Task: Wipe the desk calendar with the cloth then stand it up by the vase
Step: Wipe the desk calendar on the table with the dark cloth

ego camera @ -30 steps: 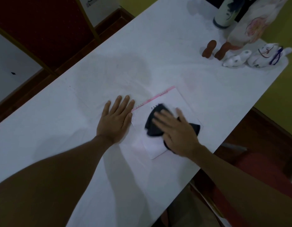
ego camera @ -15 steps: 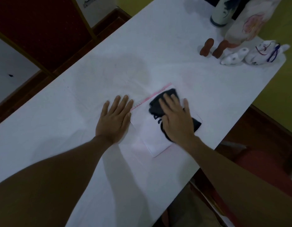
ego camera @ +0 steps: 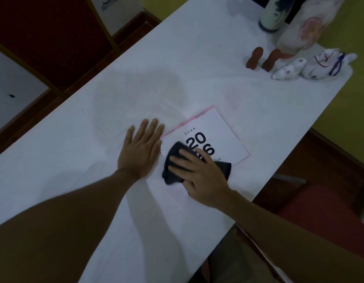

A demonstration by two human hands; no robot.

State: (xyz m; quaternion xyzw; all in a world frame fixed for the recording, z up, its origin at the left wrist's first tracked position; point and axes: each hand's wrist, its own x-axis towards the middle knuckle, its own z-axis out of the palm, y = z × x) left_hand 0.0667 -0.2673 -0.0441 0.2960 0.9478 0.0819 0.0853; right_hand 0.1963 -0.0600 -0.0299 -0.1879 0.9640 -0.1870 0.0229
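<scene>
A white desk calendar (ego camera: 222, 131) with a pink top edge and large black digits lies flat on the white table (ego camera: 177, 64). My right hand (ego camera: 199, 174) presses a dark cloth (ego camera: 174, 170) onto the calendar's near half, covering part of the print. My left hand (ego camera: 141, 149) lies flat, fingers spread, on the table against the calendar's left edge. The vase (ego camera: 273, 15), white with dark blue markings, stands at the far end of the table, its top cut off by the frame.
Beside the vase stand a large white figurine with brown feet (ego camera: 299, 31) and two small white ceramic animals (ego camera: 312, 65). The table's right edge runs close to the calendar; a red seat (ego camera: 320, 217) sits below it. Wooden framing and dark red panels lie left.
My right hand has dragged the cloth from the calendar's upper part back toward me, uncovering the large digits. My left hand has stayed in place.
</scene>
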